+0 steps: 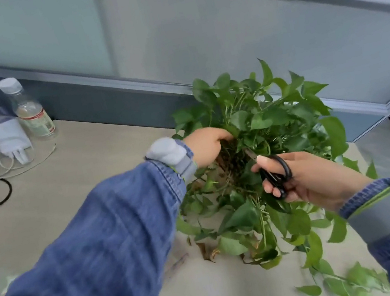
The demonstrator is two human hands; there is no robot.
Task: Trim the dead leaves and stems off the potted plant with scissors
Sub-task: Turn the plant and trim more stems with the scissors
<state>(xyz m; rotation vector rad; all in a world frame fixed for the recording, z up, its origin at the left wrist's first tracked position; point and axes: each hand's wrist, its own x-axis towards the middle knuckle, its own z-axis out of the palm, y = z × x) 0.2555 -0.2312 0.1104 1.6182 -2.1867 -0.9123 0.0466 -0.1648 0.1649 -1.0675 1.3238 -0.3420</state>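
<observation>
A leafy green potted plant (267, 119) spreads over the right half of the desk; its pot is hidden under the foliage. My left hand (205, 146) reaches into the leaves at the plant's left side, fingers closed on stems near brown dead growth (230, 162). My right hand (309, 180) holds black-handled scissors (275, 175), thumb and fingers through the loops. The blades point up-left into the foliage and are mostly hidden by leaves. Brown dry leaves (208, 251) lie on the desk in front of the plant.
A clear plastic bottle (28, 109) stands at the back left beside a white charger (11, 139) with its cable. A black cable (2, 197) loops at the left edge. A grey partition wall (170, 42) runs close behind the plant. Long vines (342, 278) trail toward the front right.
</observation>
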